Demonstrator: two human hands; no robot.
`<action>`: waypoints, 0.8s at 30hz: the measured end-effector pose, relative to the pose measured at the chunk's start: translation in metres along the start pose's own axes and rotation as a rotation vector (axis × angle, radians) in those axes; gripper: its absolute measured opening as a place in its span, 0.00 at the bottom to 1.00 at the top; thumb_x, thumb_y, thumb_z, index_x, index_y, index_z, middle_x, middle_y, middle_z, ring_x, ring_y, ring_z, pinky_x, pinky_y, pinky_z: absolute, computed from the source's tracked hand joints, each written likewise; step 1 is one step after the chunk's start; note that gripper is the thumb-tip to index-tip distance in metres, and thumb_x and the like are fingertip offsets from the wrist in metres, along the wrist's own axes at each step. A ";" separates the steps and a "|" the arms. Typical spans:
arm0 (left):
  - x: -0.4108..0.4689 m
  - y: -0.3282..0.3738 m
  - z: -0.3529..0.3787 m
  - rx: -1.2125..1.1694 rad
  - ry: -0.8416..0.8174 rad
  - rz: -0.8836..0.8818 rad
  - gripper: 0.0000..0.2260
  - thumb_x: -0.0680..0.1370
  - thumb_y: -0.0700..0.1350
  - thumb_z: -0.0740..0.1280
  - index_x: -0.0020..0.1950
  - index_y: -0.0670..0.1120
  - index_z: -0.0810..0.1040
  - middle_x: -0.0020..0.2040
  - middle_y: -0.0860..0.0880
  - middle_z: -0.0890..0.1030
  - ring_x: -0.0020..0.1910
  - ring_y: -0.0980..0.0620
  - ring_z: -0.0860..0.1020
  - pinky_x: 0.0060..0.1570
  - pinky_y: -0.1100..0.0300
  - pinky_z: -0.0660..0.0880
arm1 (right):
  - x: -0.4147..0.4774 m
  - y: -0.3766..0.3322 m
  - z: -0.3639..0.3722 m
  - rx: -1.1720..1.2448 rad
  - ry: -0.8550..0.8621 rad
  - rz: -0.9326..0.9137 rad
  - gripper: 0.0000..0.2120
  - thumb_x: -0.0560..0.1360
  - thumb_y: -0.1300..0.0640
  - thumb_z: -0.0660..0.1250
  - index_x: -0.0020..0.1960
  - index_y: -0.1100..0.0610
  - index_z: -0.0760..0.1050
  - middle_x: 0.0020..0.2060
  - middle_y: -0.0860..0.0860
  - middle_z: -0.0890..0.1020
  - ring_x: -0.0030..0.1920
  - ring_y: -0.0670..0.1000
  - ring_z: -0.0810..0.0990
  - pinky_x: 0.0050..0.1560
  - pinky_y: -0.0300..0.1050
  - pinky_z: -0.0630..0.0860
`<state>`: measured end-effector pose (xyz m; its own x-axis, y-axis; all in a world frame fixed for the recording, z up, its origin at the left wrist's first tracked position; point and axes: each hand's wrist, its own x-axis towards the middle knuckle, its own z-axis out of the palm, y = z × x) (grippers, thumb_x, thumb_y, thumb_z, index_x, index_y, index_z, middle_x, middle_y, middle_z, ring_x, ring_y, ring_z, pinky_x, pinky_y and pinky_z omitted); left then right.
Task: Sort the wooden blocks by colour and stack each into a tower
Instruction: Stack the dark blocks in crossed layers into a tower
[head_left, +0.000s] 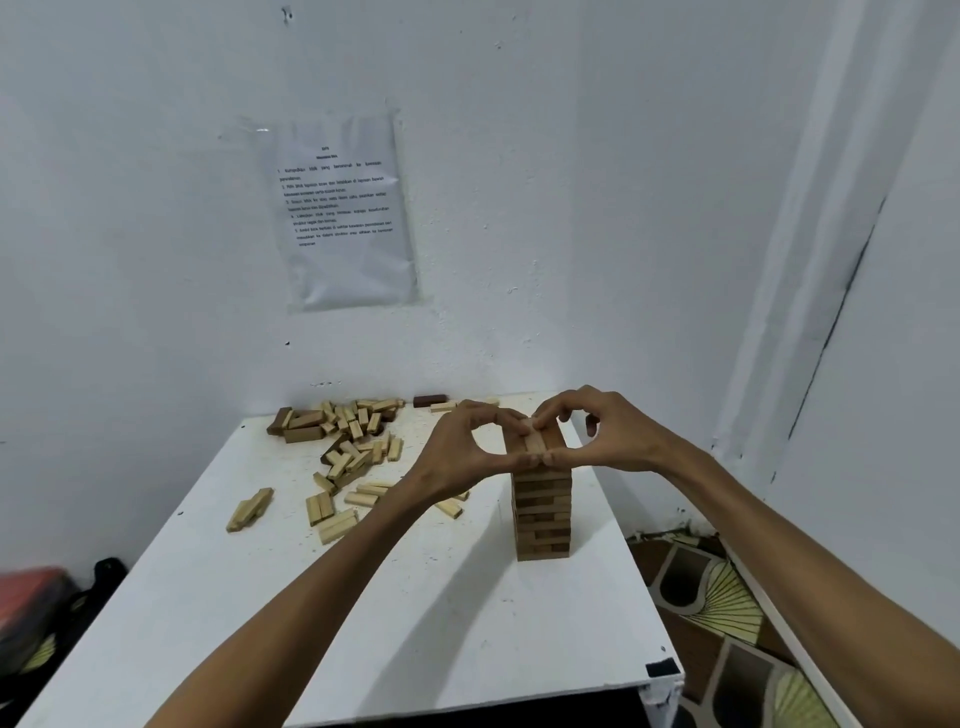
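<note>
Tower (543, 514) of brown wood seems to be getting its top layer squared — fingers (493, 411) of left hand (462, 452) and right hand (613, 436) pinch the top blocks (535, 442); best to press evenly, then release gently.

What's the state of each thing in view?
tall brown wooden block tower: upright on the white table.
top brown wooden blocks: lying on the tower, pinched by both hands.
left hand: pinches the top blocks.
right hand: pinches the top blocks.
loose pale and brown wooden blocks: scattered flat, unsorted.
dark brown wooden block: lying alone by the wall.
</note>
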<state>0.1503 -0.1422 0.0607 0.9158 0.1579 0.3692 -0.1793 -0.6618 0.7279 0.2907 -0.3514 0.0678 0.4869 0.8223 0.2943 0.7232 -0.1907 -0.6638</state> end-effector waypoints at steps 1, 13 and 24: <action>0.000 -0.001 0.002 0.006 -0.006 -0.003 0.15 0.67 0.56 0.83 0.51 0.57 0.86 0.56 0.65 0.84 0.63 0.63 0.76 0.61 0.61 0.71 | -0.001 0.001 0.000 0.003 -0.003 0.005 0.18 0.70 0.46 0.81 0.58 0.39 0.82 0.58 0.37 0.81 0.58 0.45 0.76 0.48 0.40 0.73; 0.001 -0.007 0.012 -0.024 -0.013 -0.021 0.28 0.67 0.50 0.84 0.64 0.55 0.77 0.61 0.58 0.82 0.63 0.63 0.79 0.64 0.59 0.74 | -0.008 0.008 0.002 -0.018 -0.008 0.035 0.23 0.66 0.37 0.76 0.59 0.35 0.77 0.58 0.38 0.79 0.58 0.43 0.76 0.48 0.39 0.71; 0.000 -0.009 0.012 -0.022 -0.017 -0.024 0.29 0.66 0.56 0.82 0.64 0.55 0.76 0.61 0.59 0.82 0.64 0.64 0.78 0.63 0.60 0.74 | -0.008 0.007 0.005 -0.021 -0.021 0.015 0.27 0.66 0.34 0.74 0.63 0.36 0.75 0.60 0.36 0.79 0.58 0.44 0.77 0.47 0.34 0.69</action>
<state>0.1563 -0.1452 0.0475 0.9258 0.1613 0.3419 -0.1647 -0.6420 0.7488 0.2894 -0.3569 0.0570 0.4874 0.8305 0.2696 0.7261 -0.2140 -0.6534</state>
